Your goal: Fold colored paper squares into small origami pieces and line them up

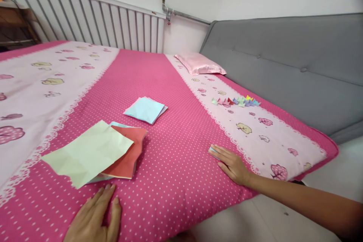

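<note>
Presently my flattened right hand is covering blue paper; my left hand, thumb apart, is lying near loose sheets

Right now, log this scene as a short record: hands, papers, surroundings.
Left hand: palm down on the dotted pink bedspread, near the loose paper pile
Right hand: fingers laid over a small light-blue paper, mostly covered
Loose paper pile: pale green sheet on top, red sheet beneath
Square paper stack: light-blue on top
Folded paper pieces: multicoloured cluster near the headboard
Background: pink pillow, white radiator
</note>
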The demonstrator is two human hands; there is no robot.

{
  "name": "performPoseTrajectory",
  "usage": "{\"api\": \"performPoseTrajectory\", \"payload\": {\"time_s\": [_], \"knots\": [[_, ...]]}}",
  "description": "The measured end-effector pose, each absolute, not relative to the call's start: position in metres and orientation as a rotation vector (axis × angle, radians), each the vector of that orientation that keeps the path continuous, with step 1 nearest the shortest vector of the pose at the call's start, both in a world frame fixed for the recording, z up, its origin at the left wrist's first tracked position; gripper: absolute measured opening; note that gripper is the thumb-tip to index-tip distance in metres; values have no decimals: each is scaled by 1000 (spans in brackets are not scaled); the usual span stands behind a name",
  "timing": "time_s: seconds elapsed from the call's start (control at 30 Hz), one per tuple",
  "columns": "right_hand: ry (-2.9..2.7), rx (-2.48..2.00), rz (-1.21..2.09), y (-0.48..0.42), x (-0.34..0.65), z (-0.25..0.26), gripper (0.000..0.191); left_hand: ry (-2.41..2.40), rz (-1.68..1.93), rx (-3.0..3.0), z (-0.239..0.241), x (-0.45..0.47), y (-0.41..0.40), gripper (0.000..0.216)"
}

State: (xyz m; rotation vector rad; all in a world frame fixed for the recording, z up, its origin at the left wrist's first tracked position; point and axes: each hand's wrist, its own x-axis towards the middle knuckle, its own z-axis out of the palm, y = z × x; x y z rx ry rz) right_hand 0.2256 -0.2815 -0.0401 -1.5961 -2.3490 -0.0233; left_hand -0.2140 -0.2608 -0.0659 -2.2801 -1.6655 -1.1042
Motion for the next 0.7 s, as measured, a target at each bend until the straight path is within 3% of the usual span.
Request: {"api": "performPoseTrajectory", "payload": {"time_s": [0.33,0.7], "knots": [[-2390,-1585,-85,-286,225,-48,47,-1533,-1020,-2152,-42,-204,-265,33],[-2361,-1511,-141,-288,230,-53,45,-1690,-947,-2104,-36,-199,-274,32]]}}
